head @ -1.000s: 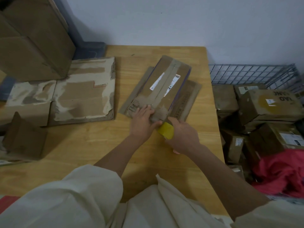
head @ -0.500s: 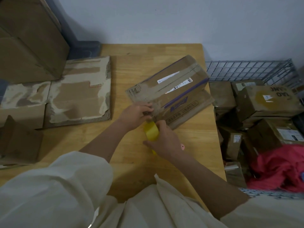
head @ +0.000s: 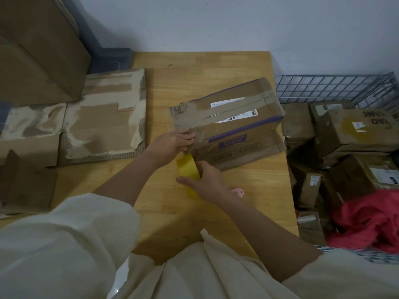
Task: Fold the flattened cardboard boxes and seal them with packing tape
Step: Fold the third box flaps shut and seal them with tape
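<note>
A worn cardboard box (head: 228, 121) with old tape, white labels and a purple stripe lies tilted on the wooden table (head: 216, 61). My left hand (head: 170, 143) holds its near left corner, fingers curled onto the flap edge. My right hand (head: 207, 182) grips a yellow roll of packing tape (head: 187, 169) just below that corner, close to the box's front face. A strip of tape seems to run from the roll up to the corner under my left fingers.
Flattened torn cardboard sheets (head: 103, 113) lie on the table's left half, with bigger boxes (head: 36, 50) stacked behind them. A small pink object (head: 237, 192) peeks out behind my right wrist. Right of the table, a wire basket (head: 332, 87) holds several boxes and red cloth (head: 371, 219).
The box has swung from lying lengthwise to lying crosswise and tilted up. My right hand with the tape roll moved down and back from its corner; my left hand stayed on the corner.
</note>
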